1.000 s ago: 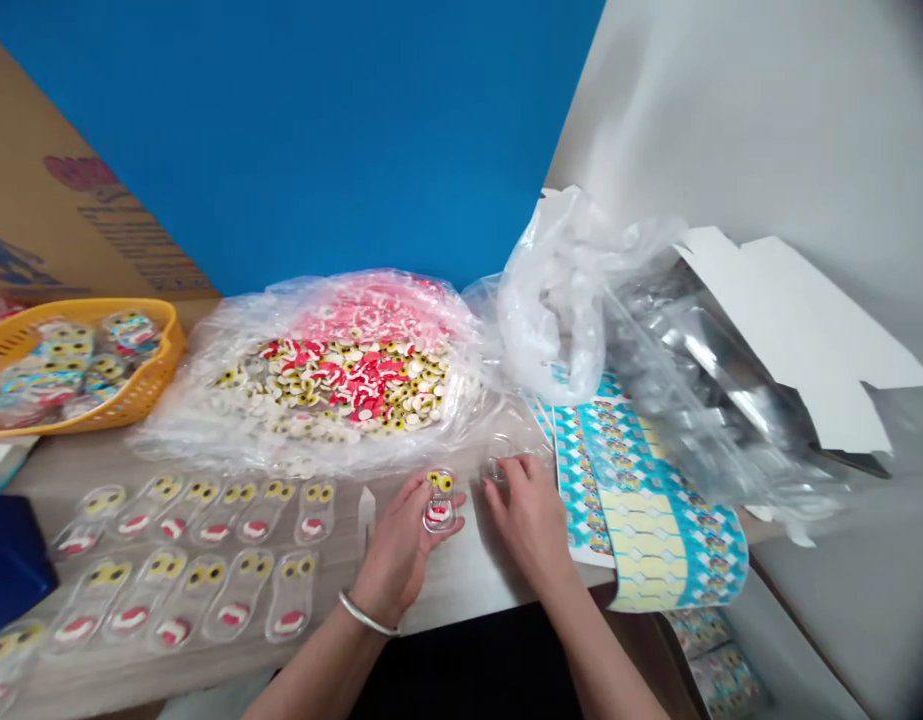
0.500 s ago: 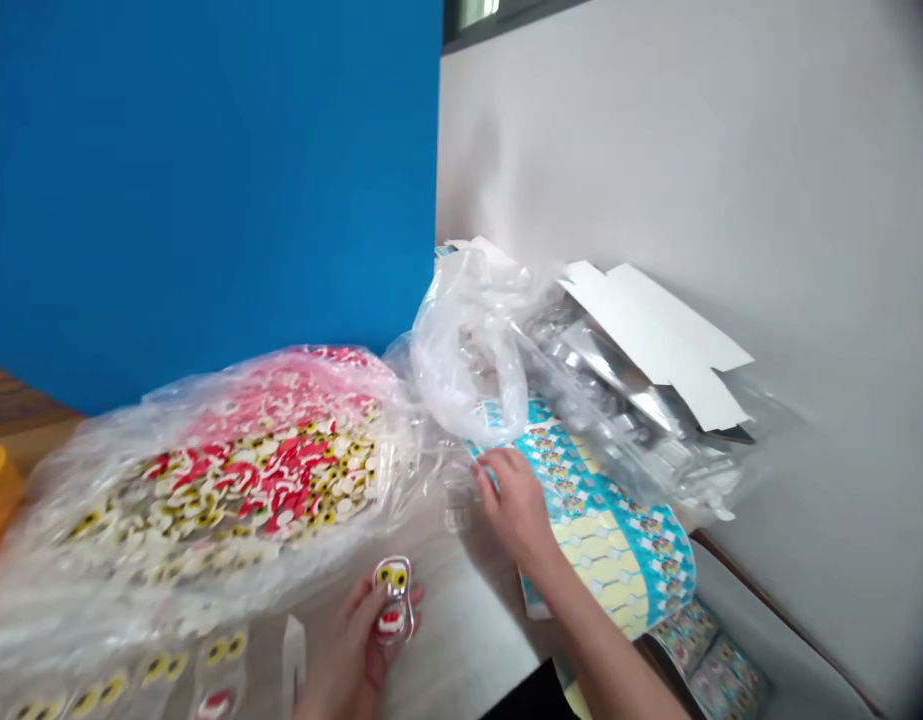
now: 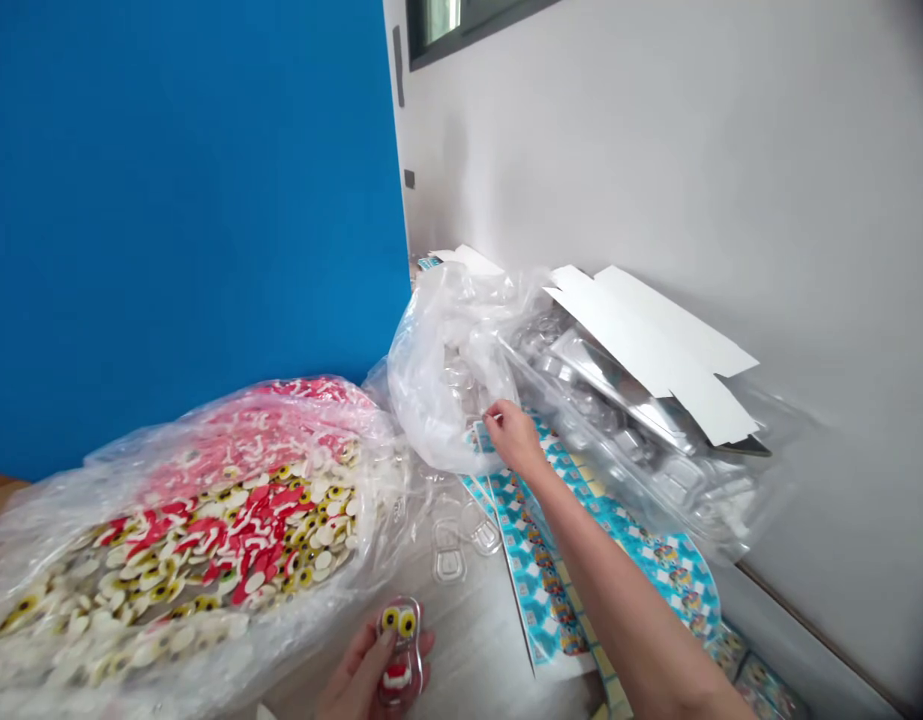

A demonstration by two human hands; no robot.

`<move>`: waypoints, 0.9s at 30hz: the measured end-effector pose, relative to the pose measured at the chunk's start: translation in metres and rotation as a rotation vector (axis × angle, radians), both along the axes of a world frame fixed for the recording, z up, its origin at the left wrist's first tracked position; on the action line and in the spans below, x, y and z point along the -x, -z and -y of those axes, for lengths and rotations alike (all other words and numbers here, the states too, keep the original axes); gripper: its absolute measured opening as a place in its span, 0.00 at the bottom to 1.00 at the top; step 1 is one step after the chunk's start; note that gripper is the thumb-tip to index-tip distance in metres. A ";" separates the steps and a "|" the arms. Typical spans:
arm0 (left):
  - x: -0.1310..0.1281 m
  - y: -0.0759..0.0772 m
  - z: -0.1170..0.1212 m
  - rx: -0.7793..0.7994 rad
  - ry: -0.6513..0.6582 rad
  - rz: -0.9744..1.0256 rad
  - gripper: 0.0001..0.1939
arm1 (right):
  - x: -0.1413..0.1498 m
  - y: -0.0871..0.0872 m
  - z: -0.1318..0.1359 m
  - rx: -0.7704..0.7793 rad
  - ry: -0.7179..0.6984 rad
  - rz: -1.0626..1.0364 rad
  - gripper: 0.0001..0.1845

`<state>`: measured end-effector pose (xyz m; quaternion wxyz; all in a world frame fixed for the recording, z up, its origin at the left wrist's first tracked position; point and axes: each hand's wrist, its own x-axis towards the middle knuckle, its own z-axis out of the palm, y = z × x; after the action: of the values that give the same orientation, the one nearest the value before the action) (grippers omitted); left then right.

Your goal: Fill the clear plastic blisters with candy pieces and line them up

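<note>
My left hand (image 3: 367, 675) at the bottom edge grips a clear plastic blister (image 3: 399, 650) holding candy with yellow eyes and a red-and-white mouth. My right hand (image 3: 513, 437) reaches forward, its fingertips pinched against a crumpled clear plastic bag (image 3: 438, 400). Whether those fingers hold anything is hidden. A large clear bag of eye and mouth gummies (image 3: 206, 530) lies left of both hands. Two empty clear blister shells (image 3: 448, 553) rest on the table below my right hand.
A long printed blue-and-yellow card sheet (image 3: 543, 590) lies under my right forearm. Behind it are a bag of clear plastic trays (image 3: 626, 420) and white cardboard (image 3: 656, 350). A blue panel (image 3: 183, 200) and white wall (image 3: 656, 150) rise behind the table.
The view has swung right and upward. My right hand has moved from the printed sheet onto the crumpled bag. My left hand still holds the blister, now lower in the view.
</note>
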<state>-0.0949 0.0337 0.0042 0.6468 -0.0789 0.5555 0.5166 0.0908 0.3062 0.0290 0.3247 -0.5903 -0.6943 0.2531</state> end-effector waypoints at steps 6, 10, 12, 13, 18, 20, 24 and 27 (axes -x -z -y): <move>-0.027 -0.024 -0.007 -0.171 -0.015 -0.099 0.30 | -0.027 -0.016 0.086 0.124 -0.109 -0.443 0.16; -0.041 -0.037 -0.013 -0.287 -0.055 -0.107 0.34 | -0.018 -0.012 0.171 0.087 -0.277 -0.629 0.08; -0.046 -0.040 -0.012 -0.334 -0.076 -0.112 0.39 | -0.009 -0.005 0.208 0.028 -0.333 -0.553 0.06; -0.048 -0.041 -0.011 -0.347 -0.083 -0.116 0.41 | -0.005 -0.001 0.223 0.012 -0.360 -0.516 0.05; -0.051 -0.046 -0.002 -0.341 -0.093 -0.139 0.49 | 0.009 0.014 0.257 0.013 -0.444 -0.463 0.05; -0.049 -0.046 0.000 -0.330 -0.089 -0.157 0.48 | 0.010 0.016 0.258 0.040 -0.442 -0.481 0.06; -0.041 -0.040 0.000 -0.327 -0.131 -0.200 0.44 | 0.005 0.020 0.253 0.044 -0.365 -0.467 0.06; -0.033 -0.035 0.001 -0.308 -0.129 -0.202 0.41 | -0.003 0.027 0.249 -0.018 -0.307 -0.320 0.06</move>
<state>-0.0618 0.0331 0.0394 0.5576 0.0377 0.5257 0.6413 0.0943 0.0573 0.0020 0.3936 -0.4270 -0.7181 0.3835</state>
